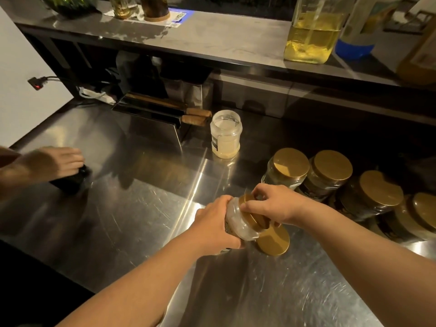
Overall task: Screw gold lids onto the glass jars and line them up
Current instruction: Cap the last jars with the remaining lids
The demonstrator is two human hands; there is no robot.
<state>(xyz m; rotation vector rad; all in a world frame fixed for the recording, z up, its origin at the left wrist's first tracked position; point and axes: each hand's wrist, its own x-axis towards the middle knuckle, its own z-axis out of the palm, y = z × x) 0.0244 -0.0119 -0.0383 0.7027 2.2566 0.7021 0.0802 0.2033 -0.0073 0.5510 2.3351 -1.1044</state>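
Jar [239,224] held tilted just above the steel counter [146,208], near its front middle, mouth turned to the right. Wrapped around its body by the left hand [213,226], fingers curled tight underneath. Gold lid [253,217] sitting on the mouth, pinched at its rim by the right hand [276,205], thumb and fingertips closed on the edge. Lying flat just below and right of the jar, partly under it: a spare lid [274,241], gold, on the counter.

To the right, a row of four capped jars running toward the counter's right edge: first jar [286,167], second jar [329,172], third jar [375,192], fourth jar [417,213], each close beside the next, all with gold lids on. Contents dark, hard to make out.

Behind, well apart from the row, an open jar [226,134] standing upright without a lid, pale stuff at its bottom. Left of that, a knife rack [151,112] with two wooden handles sticking out.

At far left, another person's hand [56,162] resting on a dark object [73,180], possibly a cloth or pouch, too blurred to tell. Up on the shelf [212,36], a big bottle [311,31] of yellow liquid.
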